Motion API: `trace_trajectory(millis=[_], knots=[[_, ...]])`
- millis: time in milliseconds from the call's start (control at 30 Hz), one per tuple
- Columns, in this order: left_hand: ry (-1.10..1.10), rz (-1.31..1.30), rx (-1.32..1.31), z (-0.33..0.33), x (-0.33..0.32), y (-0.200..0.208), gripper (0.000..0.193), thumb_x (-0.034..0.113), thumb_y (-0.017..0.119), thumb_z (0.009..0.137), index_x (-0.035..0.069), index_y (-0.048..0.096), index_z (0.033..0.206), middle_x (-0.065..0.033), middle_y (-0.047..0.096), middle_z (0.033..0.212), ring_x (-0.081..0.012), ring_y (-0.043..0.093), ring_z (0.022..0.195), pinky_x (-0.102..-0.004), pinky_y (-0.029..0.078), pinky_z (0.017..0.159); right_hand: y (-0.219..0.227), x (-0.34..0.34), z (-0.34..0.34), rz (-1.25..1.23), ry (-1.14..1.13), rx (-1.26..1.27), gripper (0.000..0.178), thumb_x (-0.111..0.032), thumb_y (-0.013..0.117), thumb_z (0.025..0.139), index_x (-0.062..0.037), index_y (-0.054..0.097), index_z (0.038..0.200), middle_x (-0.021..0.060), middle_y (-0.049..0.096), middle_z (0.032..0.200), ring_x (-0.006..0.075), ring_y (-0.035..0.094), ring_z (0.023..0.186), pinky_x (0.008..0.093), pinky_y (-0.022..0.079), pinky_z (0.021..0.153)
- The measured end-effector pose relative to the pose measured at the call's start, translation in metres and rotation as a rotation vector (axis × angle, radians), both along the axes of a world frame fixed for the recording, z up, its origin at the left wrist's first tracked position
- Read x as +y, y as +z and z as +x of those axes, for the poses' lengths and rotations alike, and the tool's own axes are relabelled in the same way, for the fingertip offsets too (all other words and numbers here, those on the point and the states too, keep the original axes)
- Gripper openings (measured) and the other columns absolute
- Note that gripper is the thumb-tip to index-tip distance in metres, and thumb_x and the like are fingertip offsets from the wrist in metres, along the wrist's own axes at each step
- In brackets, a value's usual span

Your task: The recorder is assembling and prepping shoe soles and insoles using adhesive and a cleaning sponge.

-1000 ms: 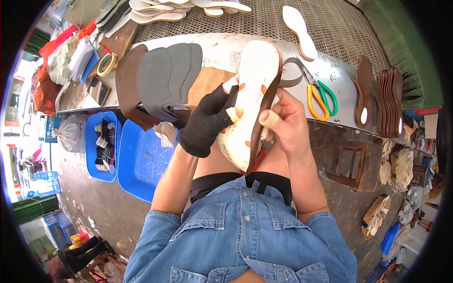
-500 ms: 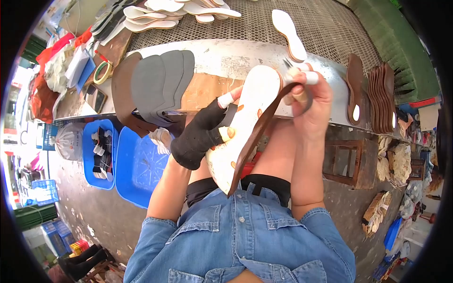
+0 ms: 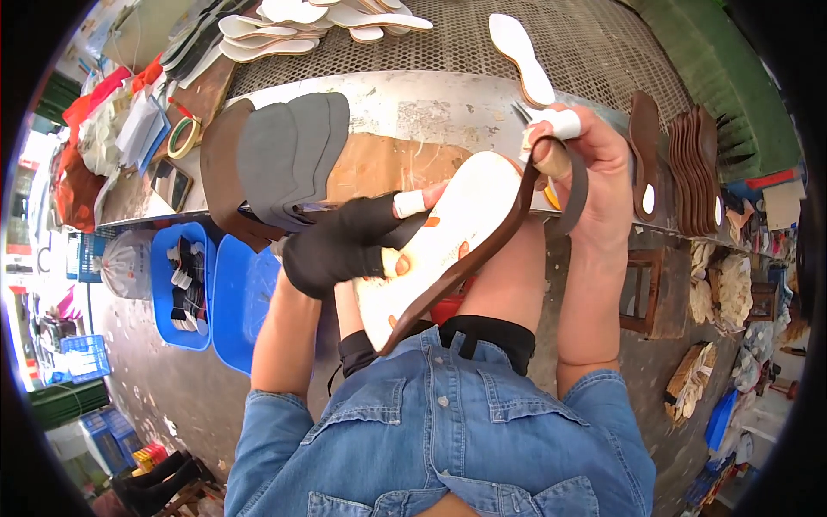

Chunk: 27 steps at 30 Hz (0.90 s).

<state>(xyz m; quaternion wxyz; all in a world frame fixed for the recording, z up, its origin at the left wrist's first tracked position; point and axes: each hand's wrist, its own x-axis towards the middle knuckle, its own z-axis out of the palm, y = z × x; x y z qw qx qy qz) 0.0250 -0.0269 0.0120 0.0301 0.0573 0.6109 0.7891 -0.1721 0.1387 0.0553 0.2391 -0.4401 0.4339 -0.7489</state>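
A shoe insole [image 3: 469, 202] with a white face, small orange-brown marks and brown leather edging [image 3: 465, 280] is tilted above my lap. My left hand [image 3: 345, 246], in a black fingerless glove with white tape on a finger, is closed round its left side, thumb on the white face. At the insole's upper right end, my right hand [image 3: 594, 164] pinches the brown leather, its fingers also taped. A dark strip [image 3: 575, 194] loops past those fingers. Pointed metal tips [image 3: 520, 112] of a tool poke out above them; the rest of it is mostly hidden.
Grey and brown leather pieces [image 3: 267, 151] overlap on the bench's left side. White insoles [image 3: 280, 30] pile on the mesh behind, with a single insole [image 3: 521, 60] nearer. Brown insoles [image 3: 693, 168] stand in a row at right. Blue bins [image 3: 211, 327] sit below left, a wooden stool [image 3: 663, 293] below right.
The insole has shifted down and slightly left with my left hand. My right hand has moved right and turned, so the dark strip's loop shows more.
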Motion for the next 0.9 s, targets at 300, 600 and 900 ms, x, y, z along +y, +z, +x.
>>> trace_trajectory(millis=[300,600,900], knots=[[0.725,-0.987,0.109,-0.035,-0.022,0.089,0.03,0.007,0.066,0.076,0.004,0.062,0.106,-0.0055,0.065,0.09,-0.0087,0.058,0.072,-0.0249,0.047,0.066,-0.013,-0.008,0.012,-0.037,-0.148,-0.067,0.016,-0.003,0.058,0.086,-0.0009,0.054,0.101,0.0058,0.064,0.091,0.0092,0.059,0.084,0.0229,0.047,0.074],[0.882,0.027,0.095,-0.051,0.02,-0.027,0.033,0.022,0.047,0.092,-0.002,0.045,0.116,-0.0098,0.06,0.097,-0.0205,0.06,0.089,-0.0319,0.051,0.073,-0.057,-0.025,0.058,-0.148,-0.32,0.019,0.016,0.0,0.061,0.084,0.0017,0.053,0.098,0.0144,0.056,0.115,0.0073,0.057,0.083,0.0186,0.045,0.071],[0.874,0.499,0.076,-0.041,0.005,-0.003,0.039,0.006,0.048,0.087,-0.006,0.039,0.123,-0.0161,0.053,0.115,-0.0247,0.056,0.103,-0.0373,0.048,0.09,-0.028,-0.001,0.046,0.002,-0.415,-0.072,0.015,0.0,0.063,0.081,0.0051,0.062,0.095,0.0072,0.063,0.082,0.0086,0.056,0.062,0.0208,0.048,0.057]])
